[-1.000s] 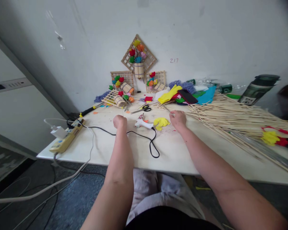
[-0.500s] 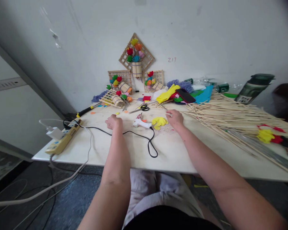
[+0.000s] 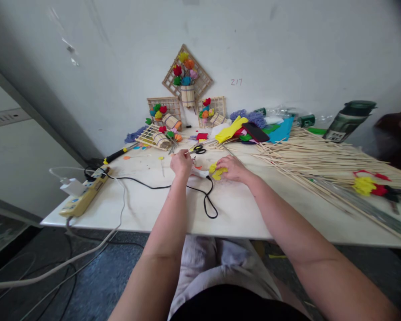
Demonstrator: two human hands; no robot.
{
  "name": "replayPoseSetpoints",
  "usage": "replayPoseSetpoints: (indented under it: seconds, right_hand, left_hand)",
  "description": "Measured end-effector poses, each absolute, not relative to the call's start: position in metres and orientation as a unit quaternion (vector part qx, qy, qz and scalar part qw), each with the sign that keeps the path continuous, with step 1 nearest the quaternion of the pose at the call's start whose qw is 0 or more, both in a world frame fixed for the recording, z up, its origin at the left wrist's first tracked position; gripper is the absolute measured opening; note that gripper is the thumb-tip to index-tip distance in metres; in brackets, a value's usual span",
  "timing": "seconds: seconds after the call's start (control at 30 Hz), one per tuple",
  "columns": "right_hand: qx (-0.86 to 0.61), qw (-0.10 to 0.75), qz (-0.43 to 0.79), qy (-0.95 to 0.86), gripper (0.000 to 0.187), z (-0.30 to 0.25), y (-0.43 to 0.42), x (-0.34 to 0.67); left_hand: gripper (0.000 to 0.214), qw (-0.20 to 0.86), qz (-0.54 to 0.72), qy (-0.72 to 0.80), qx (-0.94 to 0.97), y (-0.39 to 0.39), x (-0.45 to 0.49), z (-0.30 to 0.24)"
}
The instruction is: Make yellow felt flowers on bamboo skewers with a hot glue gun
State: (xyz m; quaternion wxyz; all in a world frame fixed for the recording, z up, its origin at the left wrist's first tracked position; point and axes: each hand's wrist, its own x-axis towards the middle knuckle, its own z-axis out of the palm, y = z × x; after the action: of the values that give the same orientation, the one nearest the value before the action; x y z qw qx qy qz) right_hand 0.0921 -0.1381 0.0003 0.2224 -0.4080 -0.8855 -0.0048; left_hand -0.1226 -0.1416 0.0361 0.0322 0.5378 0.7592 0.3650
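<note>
Wall [image 3: 270, 53]: pale, scuffed, red-marked, beyond the fingers [image 3: 223, 161]
Table [image 3: 240, 214]: white, beneath the fingers
Floor [image 3: 103, 272]: dark, speckled, lower than the fingers

The plastic glue gun [image 3: 199, 173] is white, its looped cord [image 3: 211, 217] black; crumpled material [image 3: 219, 173] right of it is yellow; the diamond-shaped wooden panel [image 3: 202, 79] behind it has tan latticework.

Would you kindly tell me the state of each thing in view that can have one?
Hot glue gun: corded, partly behind the left hand; on or off unclear.
Yellow petal pieces: partly covered by the right hand.
Scissors: lying down, blades partly hidden.
Power strip: white adapter plugged in.
Smartphone: lying dark side up.
Bottle: lid on.
</note>
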Motion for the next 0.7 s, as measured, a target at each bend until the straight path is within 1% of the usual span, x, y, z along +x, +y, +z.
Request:
replayPoseSetpoints:
  seconds: [0.23,0.4,0.5,0.6,0.7]
  right_hand:
    - [-0.408,0.201,-0.007,-0.891,0.033,0.0,-0.141,0.086]
    - [-0.413,0.203,-0.016,-0.888,0.021,-0.003,-0.137,0.084]
    - [-0.428,0.247,-0.024,-0.869,0.018,-0.005,-0.132,0.085]
    - [-0.443,0.327,-0.008,-0.835,0.015,-0.004,-0.129,0.087]
    - [-0.447,0.435,0.088,-0.777,0.012,-0.002,-0.129,0.086]
  left_hand:
    - [0.031,0.054,0.361,0.726,0.583,-0.142,-0.107,0.033]
    - [0.03,0.096,0.388,0.705,0.586,-0.138,-0.108,0.029]
    - [0.03,0.117,0.4,0.692,0.589,-0.137,-0.109,0.029]
    - [0.03,0.12,0.4,0.673,0.61,-0.139,-0.107,0.03]
    - [0.028,0.089,0.4,0.647,0.643,-0.145,-0.103,0.031]
